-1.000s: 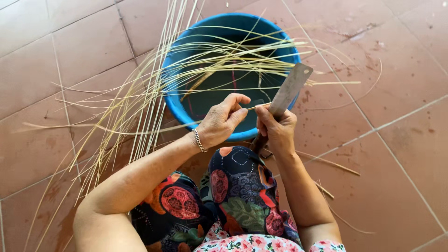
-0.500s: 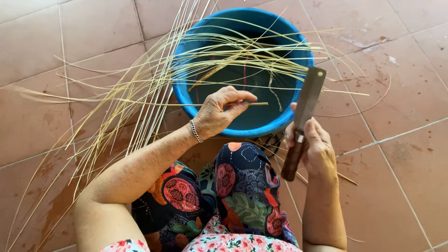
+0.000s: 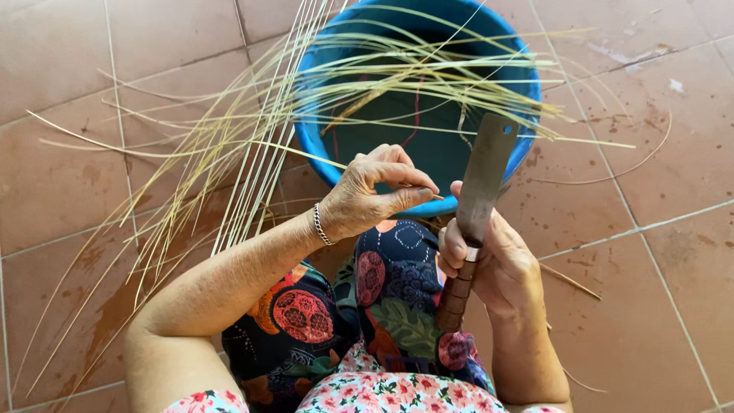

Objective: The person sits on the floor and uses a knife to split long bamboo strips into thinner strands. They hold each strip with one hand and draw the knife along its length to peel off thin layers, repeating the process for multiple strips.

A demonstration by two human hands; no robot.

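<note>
**Thin strip pinched beside an upright cleaver**

While the left hand (image 3: 367,199) pinches a thin pale strip (image 3: 306,157) between thumb and fingers (image 3: 409,177), the right hand (image 3: 497,264) grips a cleaver (image 3: 482,187) by its wooden handle (image 3: 457,291), fingers wrapped tight around it. The strip's pinched end shows just past the left thumb, close beside the flat of the blade; whether it touches the metal cannot be told. From the pinch the strip runs away to the person's left, over the rim of a blue plastic tub (image 3: 306,138) and out above the floor.

The cleaver stands nearly upright, its dull grey blade pointing away from the person and leaning slightly to the right, with a small hole near its far corner. The blade's upper part overlaps the near rim of the tub.

Many more long, thin strips (image 3: 428,73) lie across the tub's opening, some dipping into its dark inside. Another sheaf of strips (image 3: 229,153) fans out over the red-brown floor tiles (image 3: 634,306) on the left side, crossing the tub's edge. A few short slivers (image 3: 569,281) lie on the tiles near the right wrist.

A beaded metal bracelet (image 3: 321,224) circles the left wrist. Both forearms rest above knees covered in dark cloth printed with red and green flowers (image 3: 382,306).
</note>
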